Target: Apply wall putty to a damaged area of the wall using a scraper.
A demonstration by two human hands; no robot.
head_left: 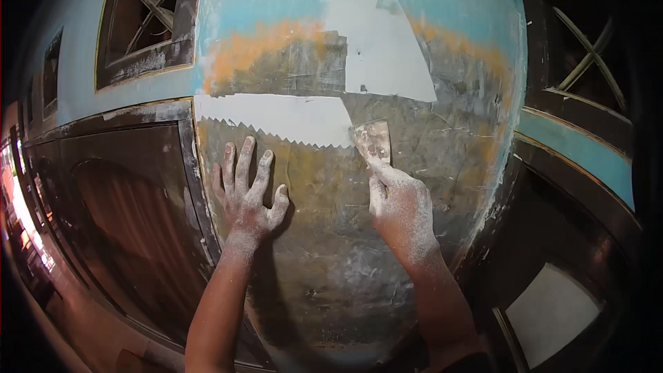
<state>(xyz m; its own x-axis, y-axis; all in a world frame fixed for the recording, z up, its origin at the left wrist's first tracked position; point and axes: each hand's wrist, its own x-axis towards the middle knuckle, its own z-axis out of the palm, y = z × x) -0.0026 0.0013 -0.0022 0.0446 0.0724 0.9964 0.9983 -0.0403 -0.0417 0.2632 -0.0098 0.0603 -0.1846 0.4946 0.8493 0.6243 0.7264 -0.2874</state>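
Note:
My left hand (pixel 245 193) lies flat on a worn grey-brown wall panel (pixel 324 262), fingers spread, dusted with white powder. My right hand (pixel 400 207), also white with dust, grips a small flat putty scraper (pixel 373 141) whose blade presses on the panel. The blade sits at the right end of a white putty band (pixel 276 119) with a toothed lower edge. A larger white putty patch (pixel 376 48) lies above it, next to orange and turquoise old paint.
Dark wooden window frames (pixel 148 21) with crossed bars stand at upper left and at upper right (pixel 587 55). A dark brown wooden door panel (pixel 124 214) is at the left. Another dark frame with a pale pane (pixel 552 311) is at lower right.

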